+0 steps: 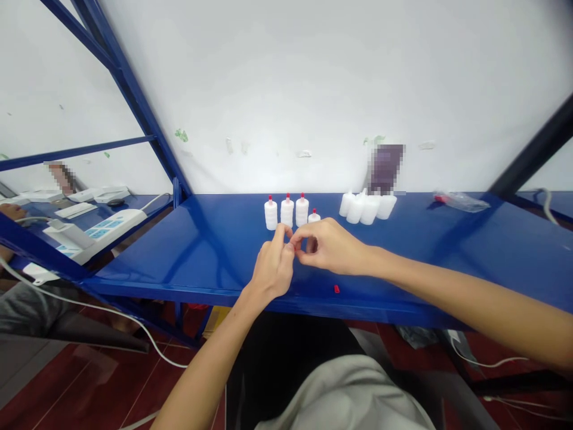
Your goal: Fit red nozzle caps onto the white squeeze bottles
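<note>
My left hand [275,263] and my right hand [326,246] meet over the blue table [215,251], fingertips pinched together. A tiny bit of red shows between them; the rest of it is hidden by the fingers. Just beyond stand several white bottles with red caps, among them an upright bottle [271,215] at the left end and a partly covered one [314,217] behind my right hand. One small red cap [337,289] lies near the table's front edge.
Several white bottles without red caps [367,209] stand in a group at the back right. Farther right lies a clear plastic bag [465,202] with something red. At left are a white power strip [107,230] and a person's hand [12,211].
</note>
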A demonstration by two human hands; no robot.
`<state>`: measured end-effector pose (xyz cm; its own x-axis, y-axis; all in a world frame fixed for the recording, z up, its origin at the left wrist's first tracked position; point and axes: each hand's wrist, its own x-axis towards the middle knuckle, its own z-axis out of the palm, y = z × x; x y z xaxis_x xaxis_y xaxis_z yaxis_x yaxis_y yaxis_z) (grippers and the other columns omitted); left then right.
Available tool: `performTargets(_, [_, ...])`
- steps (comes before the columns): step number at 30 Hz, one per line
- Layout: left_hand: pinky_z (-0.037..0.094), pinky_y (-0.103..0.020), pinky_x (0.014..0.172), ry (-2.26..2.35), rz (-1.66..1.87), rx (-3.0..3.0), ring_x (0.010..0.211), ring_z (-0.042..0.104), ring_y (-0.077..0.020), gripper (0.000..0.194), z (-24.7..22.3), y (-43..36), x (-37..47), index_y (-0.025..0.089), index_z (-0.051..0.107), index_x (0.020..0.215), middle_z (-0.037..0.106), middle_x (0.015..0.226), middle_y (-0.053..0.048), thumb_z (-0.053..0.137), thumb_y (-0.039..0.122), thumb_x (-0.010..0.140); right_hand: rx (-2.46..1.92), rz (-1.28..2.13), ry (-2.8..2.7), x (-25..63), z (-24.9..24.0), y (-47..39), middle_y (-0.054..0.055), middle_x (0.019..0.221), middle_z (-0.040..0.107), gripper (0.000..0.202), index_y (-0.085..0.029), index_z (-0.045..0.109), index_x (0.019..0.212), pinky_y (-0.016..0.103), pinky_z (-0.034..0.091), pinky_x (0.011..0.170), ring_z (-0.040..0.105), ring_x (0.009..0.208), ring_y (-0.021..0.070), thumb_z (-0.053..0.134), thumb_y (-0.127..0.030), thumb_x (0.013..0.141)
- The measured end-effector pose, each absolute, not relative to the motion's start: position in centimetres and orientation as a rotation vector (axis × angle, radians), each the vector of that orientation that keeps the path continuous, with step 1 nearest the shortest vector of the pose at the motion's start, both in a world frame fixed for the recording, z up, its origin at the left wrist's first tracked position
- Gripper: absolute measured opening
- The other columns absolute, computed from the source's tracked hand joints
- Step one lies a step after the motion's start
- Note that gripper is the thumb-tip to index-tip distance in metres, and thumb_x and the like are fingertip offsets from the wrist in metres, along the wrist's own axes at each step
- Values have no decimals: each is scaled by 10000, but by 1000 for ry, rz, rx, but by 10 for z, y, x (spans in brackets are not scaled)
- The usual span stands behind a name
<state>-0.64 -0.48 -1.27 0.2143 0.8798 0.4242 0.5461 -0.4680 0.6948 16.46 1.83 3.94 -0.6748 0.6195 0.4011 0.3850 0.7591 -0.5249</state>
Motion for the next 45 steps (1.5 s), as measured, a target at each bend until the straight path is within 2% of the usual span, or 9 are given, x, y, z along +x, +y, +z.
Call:
performTargets(7, [314, -265, 578, 1285, 1087, 2141, 511, 470, -147, 174, -7, -9, -5, 231, 441, 988, 511, 587, 72, 402, 168, 831, -846, 906, -2323, 166, 31, 18, -43, 565, 633, 211, -167, 739, 922, 224, 438, 538, 576, 509, 105, 615, -91, 770])
performTargets(11, [315, -264, 576, 1296, 1140, 2129, 504, 437, -137, 106, -9, -8, -6, 230, 425, 917, 479, 577, 74, 409, 176, 827, -732, 779, -2321, 163, 26, 15, -20, 667, 665, 150, -168, 725, 924, 220, 413, 551, 549, 533, 88, 603, -152, 839])
performTargets(16, [350, -267, 584, 1316, 1191, 2006, 531, 491, -144, 113, -14, -3, -4, 237, 395, 1047, 550, 655, 62, 349, 248, 945, -811, 581, -2253, 180, 34, 34, 10, 740, 678, 167, -174, 669, 935, 259, 414, 577, 548, 551, 115, 565, -303, 920])
performTargets(19, [408, -292, 649, 1361, 1149, 2069, 631, 538, -161, 165, -18, 0, -2, 222, 409, 1050, 568, 744, 22, 338, 157, 916, -1021, 280, -2112, 200, 38, 68, 38, 792, 686, 264, -181, 639, 897, 291, 406, 622, 562, 610, 148, 519, -409, 951])
performTargets(22, [473, -351, 808, 1312, 1027, 2245, 897, 591, -209, 176, -21, 2, -2, 201, 454, 1061, 598, 959, -64, 385, 143, 910, -1225, -7, -2109, 214, 37, 100, 62, 822, 694, 281, -186, 645, 860, 309, 379, 657, 586, 712, 194, 527, -429, 938])
performTargets(27, [455, -406, 984, 1166, 897, 2276, 1137, 580, -237, 253, -22, 5, -4, 212, 443, 1227, 614, 1196, -108, 399, 202, 978, -1354, -55, -2231, 210, 32, 120, 69, 854, 709, 277, -196, 664, 845, 312, 366, 644, 591, 748, 205, 542, -430, 928])
performTargets(38, [480, -350, 853, 1222, 974, 2331, 958, 589, -212, 195, -21, 1, 0, 202, 442, 1177, 599, 1065, -81, 399, 199, 987, -1242, 199, -2354, 231, 40, 70, 20, 685, 686, 241, -177, 702, 970, 298, 413, 618, 604, 614, 173, 532, -343, 933])
performTargets(42, [459, -290, 782, 1244, 1097, 2274, 864, 616, -180, 118, -19, 3, 2, 199, 534, 1007, 654, 957, -35, 534, 309, 965, -1106, 278, -2600, 237, 34, 20, 47, 812, 711, 212, -213, 709, 1032, 317, 466, 679, 649, 745, 205, 578, -333, 917])
performTargets(45, [427, -253, 712, 1301, 1211, 2251, 713, 590, -138, 243, -15, 1, 3, 190, 591, 824, 662, 785, 5, 583, 403, 939, -975, 267, -2724, 237, 23, -7, 76, 963, 698, 244, -224, 709, 1089, 337, 493, 757, 657, 851, 223, 591, -361, 925])
